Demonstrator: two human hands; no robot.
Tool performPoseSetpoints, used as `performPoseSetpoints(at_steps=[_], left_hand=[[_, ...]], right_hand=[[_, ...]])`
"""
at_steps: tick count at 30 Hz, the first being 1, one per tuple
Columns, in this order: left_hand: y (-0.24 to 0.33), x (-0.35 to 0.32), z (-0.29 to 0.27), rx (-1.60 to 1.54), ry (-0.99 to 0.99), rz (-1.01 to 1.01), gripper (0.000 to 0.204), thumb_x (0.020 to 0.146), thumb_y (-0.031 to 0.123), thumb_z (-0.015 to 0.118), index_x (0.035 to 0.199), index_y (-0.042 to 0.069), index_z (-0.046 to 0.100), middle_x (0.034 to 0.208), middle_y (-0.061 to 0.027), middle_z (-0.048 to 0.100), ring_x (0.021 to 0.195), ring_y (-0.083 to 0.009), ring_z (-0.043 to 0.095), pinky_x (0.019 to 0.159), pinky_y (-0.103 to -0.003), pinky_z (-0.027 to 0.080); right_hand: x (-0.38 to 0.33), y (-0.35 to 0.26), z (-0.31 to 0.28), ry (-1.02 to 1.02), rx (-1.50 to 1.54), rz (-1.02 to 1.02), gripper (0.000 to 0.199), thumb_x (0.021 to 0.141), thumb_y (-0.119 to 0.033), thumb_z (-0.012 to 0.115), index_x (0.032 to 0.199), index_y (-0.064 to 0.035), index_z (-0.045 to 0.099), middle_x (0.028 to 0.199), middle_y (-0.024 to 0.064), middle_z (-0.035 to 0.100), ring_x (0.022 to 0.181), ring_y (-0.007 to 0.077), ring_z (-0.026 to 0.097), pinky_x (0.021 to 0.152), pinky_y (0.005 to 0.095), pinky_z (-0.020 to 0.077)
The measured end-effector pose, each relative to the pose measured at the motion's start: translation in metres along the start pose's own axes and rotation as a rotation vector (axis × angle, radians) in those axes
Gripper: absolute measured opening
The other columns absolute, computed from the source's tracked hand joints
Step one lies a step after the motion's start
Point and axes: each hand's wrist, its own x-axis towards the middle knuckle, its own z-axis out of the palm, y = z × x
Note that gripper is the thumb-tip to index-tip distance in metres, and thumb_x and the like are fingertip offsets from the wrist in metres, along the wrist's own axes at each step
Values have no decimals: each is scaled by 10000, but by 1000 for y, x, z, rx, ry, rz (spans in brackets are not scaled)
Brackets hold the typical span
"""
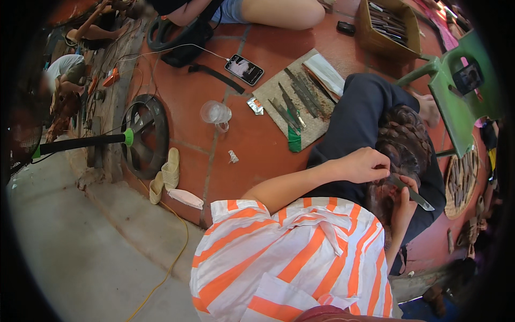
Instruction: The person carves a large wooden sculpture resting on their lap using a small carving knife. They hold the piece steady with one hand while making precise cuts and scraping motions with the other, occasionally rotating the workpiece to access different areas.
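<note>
A dark brown carved wooden piece (403, 138), glossy and covered in rounded relief, lies across my lap against my dark trouser leg (354, 115). My left hand (368, 165) rests over its near part, fingers curled and pinched together; whatever may be between them is hidden. Just to the right and nearer, my right hand (405, 208) is closed on a flat metal blade (421, 199), its bright end pointing away to the right. The blade's other end lies close to my left fingertips, against the wood.
A board (316, 126) holding several thin carving tools (303, 95) lies ahead-left, near a phone (244, 70) and a clear plastic cup (215, 112). A tool box (389, 32), green chair (456, 96) and woven basket (461, 177) stand right. Another person's leg (281, 13) is at the top.
</note>
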Motion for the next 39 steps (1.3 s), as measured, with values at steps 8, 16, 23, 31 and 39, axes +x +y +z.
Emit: performPoseSetpoints(at_steps=[8,16,23,31,39], left_hand=[[-6,3,13,0,12,111,193,853,185,617,829,-6,637,694,-160,632,639,-317,627,601,-379,479],[-4,0,16,42,41,120,194,853,188,613,831,-3,640,701,-170,632,656,-330,633,609,-390,485],[-3,-2,17,59,23,117,188,855,184,614,838,-1,640,718,-176,635,672,-334,634,615,-389,485],[-2,-2,19,41,59,79,207,849,198,611,828,-6,644,693,-173,633,641,-326,633,592,-382,483],[-1,-1,21,63,68,60,210,845,205,610,817,0,645,679,-173,632,634,-324,635,581,-384,479]], right_hand=[[1,-5,13,-108,-199,-93,176,902,-123,586,988,29,560,981,62,563,799,106,539,733,224,439],[2,-5,14,-156,-192,-108,65,905,-26,545,927,33,562,921,55,564,774,100,532,710,227,436],[0,-5,15,-157,-198,-117,60,915,-16,533,905,32,568,912,57,569,757,102,539,700,232,442],[0,-2,13,-164,-200,-140,68,915,-17,534,875,27,566,899,59,568,760,107,526,706,228,424],[-2,-4,15,-148,-176,-128,78,921,-19,528,885,28,579,872,47,562,751,102,522,700,224,418]])
